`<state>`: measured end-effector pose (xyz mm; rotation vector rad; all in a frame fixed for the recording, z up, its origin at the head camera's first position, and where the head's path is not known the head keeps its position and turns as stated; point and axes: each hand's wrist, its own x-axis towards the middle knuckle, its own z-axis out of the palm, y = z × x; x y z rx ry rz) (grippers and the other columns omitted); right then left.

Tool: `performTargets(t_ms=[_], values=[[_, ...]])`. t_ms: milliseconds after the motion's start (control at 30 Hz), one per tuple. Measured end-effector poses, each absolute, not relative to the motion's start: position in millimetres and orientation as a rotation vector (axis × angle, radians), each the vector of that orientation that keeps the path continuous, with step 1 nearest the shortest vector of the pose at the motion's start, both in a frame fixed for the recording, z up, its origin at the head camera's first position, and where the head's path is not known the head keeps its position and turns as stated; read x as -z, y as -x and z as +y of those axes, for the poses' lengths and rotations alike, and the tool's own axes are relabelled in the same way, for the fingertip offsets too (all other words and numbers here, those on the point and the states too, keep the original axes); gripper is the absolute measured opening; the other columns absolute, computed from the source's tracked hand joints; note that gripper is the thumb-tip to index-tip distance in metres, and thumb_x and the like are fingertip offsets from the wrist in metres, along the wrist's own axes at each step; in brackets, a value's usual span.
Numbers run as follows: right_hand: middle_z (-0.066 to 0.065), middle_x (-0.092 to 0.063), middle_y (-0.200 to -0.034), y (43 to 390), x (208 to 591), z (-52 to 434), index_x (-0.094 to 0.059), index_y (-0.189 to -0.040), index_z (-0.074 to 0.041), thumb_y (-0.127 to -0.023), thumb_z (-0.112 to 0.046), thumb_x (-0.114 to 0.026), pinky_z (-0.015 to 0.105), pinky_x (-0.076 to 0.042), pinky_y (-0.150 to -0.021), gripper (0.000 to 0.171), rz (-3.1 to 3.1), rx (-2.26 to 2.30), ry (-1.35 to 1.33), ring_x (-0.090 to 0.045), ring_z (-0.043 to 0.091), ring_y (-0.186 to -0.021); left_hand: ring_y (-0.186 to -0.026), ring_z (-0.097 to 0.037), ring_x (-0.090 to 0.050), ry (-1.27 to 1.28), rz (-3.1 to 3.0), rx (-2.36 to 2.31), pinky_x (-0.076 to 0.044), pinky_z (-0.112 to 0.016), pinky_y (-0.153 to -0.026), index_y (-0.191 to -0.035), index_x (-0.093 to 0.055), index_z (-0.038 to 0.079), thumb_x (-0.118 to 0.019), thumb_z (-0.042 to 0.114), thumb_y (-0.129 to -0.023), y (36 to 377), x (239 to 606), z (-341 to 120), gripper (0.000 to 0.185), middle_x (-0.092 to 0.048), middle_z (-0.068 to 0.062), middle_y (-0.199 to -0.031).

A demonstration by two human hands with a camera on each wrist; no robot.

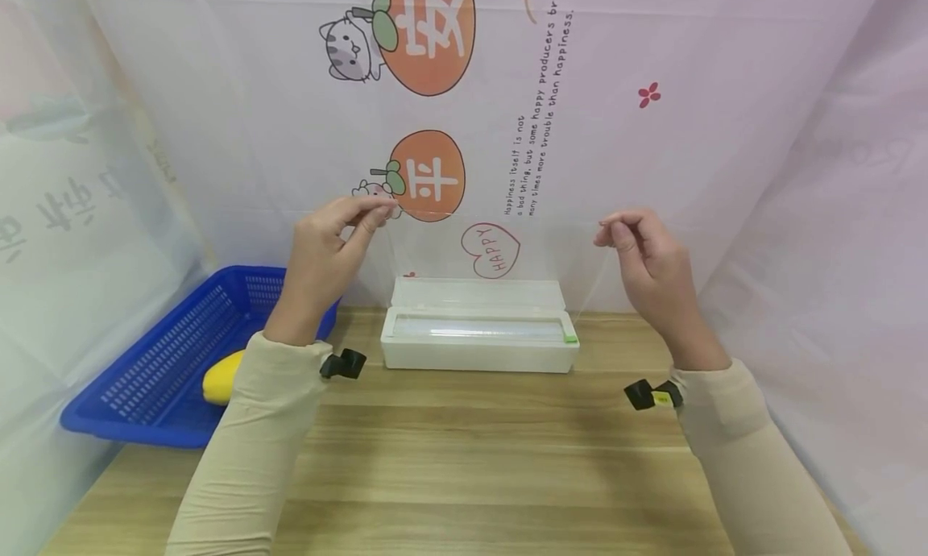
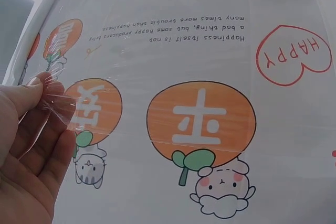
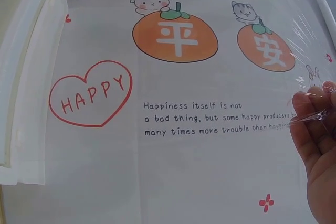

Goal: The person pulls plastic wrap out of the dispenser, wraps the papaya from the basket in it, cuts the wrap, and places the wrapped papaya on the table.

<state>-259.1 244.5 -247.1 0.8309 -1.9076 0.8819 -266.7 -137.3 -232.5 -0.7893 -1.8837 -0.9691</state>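
A sheet of clear plastic wrap (image 2: 123,114) is stretched between both hands, its see-through edge faint in the head view. My left hand (image 1: 326,254) pinches one corner between thumb and fingers; in the left wrist view the film bunches at the fingertips. The opposite corner is pinched by my right hand (image 1: 652,266), where the right wrist view shows the film gathered too. Below and between the hands, a white wrap dispenser (image 1: 478,358) sits on the table with its lid (image 1: 478,294) raised. Inside lies the shiny roll, and the film rises from the box toward the hands.
At the left stands a blue plastic basket (image 1: 94,427), partly behind the left forearm, with a yellow object (image 1: 221,379) in it. A green piece (image 1: 570,338) sits at the dispenser's right end. Printed white sheets (image 1: 616,161) enclose the wooden table (image 1: 471,459).
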Motion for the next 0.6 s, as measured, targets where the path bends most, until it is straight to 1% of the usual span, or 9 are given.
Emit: performTargets(t_ms=[100, 200, 333, 467, 600], values=[[0.011, -0.066, -0.09, 259, 245, 244, -0.063, -0.108, 0.009, -0.101, 0.008, -0.05, 0.015, -0.048, -0.081, 0.015, -1.889, -0.882, -0.814, -0.064, 0.019, -0.088, -0.088, -0.015, -0.067, 0.81, -1.87, 0.966, -0.052, -0.024, -0.081, -0.111, -0.076, 0.006, -0.063, 0.013, -0.1, 267, 230, -137, 0.019, -0.074, -0.003, -0.101], [0.012, -0.065, -0.088, 258, 243, 242, -0.062, -0.106, 0.011, -0.099, 0.011, -0.05, 0.015, -0.048, -0.081, 0.014, -1.868, -0.877, -0.813, -0.064, 0.023, -0.087, -0.088, -0.014, -0.067, 0.829, -1.857, 0.956, -0.051, -0.023, -0.08, -0.111, -0.076, 0.004, -0.063, 0.012, -0.1, 266, 228, -138, 0.019, -0.074, -0.005, -0.099], [0.013, -0.065, -0.088, 257, 238, 240, -0.061, -0.105, 0.013, -0.099, 0.012, -0.049, 0.015, -0.048, -0.082, 0.013, -1.854, -0.871, -0.818, -0.064, 0.023, -0.086, -0.087, -0.013, -0.066, 0.84, -1.844, 0.935, -0.051, -0.023, -0.079, -0.111, -0.075, 0.003, -0.063, 0.012, -0.1, 266, 224, -138, 0.019, -0.073, -0.004, -0.097], [0.016, -0.065, -0.087, 257, 236, 241, -0.061, -0.106, 0.013, -0.099, 0.012, -0.049, 0.016, -0.049, -0.083, 0.014, -1.854, -0.873, -0.821, -0.063, 0.017, -0.087, -0.087, -0.012, -0.067, 0.839, -1.844, 0.911, -0.052, -0.025, -0.079, -0.111, -0.075, 0.004, -0.063, 0.013, -0.1, 266, 221, -137, 0.019, -0.074, -0.004, -0.097], [0.017, -0.065, -0.088, 260, 235, 244, -0.061, -0.107, 0.013, -0.1, 0.011, -0.049, 0.016, -0.049, -0.083, 0.014, -1.857, -0.867, -0.839, -0.062, 0.008, -0.09, -0.089, -0.012, -0.068, 0.838, -1.847, 0.894, -0.053, -0.027, -0.08, -0.112, -0.076, 0.005, -0.062, 0.013, -0.1, 266, 218, -136, 0.02, -0.074, -0.004, -0.1]])
